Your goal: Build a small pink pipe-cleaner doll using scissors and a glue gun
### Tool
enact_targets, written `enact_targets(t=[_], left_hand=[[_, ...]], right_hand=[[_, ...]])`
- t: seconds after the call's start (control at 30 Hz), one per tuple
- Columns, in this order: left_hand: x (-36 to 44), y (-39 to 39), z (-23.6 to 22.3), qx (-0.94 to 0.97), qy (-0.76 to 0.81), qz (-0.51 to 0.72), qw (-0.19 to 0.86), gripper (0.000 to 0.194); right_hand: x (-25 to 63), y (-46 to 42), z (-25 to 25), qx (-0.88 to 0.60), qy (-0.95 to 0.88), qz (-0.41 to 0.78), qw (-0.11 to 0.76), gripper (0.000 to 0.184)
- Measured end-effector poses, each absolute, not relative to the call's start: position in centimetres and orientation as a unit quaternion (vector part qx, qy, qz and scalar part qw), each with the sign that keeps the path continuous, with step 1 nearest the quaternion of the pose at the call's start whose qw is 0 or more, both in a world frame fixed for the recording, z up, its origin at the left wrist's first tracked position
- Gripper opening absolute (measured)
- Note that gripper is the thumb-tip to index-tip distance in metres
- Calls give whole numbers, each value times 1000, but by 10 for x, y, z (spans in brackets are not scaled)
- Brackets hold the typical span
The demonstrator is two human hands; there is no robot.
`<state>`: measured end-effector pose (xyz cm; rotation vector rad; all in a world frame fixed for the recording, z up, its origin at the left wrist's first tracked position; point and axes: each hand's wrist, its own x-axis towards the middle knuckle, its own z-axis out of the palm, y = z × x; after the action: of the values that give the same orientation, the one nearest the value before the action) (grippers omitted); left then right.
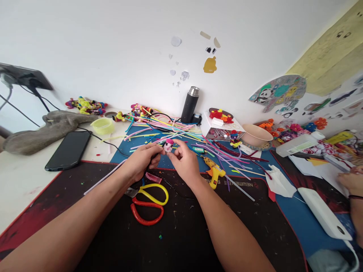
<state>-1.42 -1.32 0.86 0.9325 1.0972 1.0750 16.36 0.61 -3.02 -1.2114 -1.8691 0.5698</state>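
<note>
Between my two hands is a small doll head (168, 146) with a pale face, dark eye marks and a bright pink top. The thumb and fingers of my left hand (144, 158) pinch its left side, and my right hand (185, 160) grips its right edge. Scissors (150, 204) with one yellow and one red handle lie below my left hand, their blades partly under my wrist. A yellow glue gun (214, 173) rests right of my right hand. Behind both hands spreads a loose pile of coloured pipe cleaners (170, 126).
A black phone (68, 151) and a roll of yellow cord (102, 126) lie at left. A black thermos (190, 105) stands by the wall. To the right are a pinkish bowl (257, 135), a white power strip (324, 213) and another person's hand (351, 181).
</note>
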Motion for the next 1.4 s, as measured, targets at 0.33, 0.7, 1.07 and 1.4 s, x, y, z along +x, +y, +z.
enact_targets(t=[0.33,0.7,1.07,1.4], left_hand=[[-15,-13,7,407,478,465,625,17],[-16,-11,2,419,472,462,624,20],[-15,-11,3,419,487,458,615,21],[-19,-8,-3,425,481,464,610,21]], right_hand=[[164,7,-31,-487,-745,219,400,44],[163,7,-32,-486,-745,223,400,43],[163,6,-29,-491,-748,220,390,43],[162,9,-30,-491,-718,272,412,43]])
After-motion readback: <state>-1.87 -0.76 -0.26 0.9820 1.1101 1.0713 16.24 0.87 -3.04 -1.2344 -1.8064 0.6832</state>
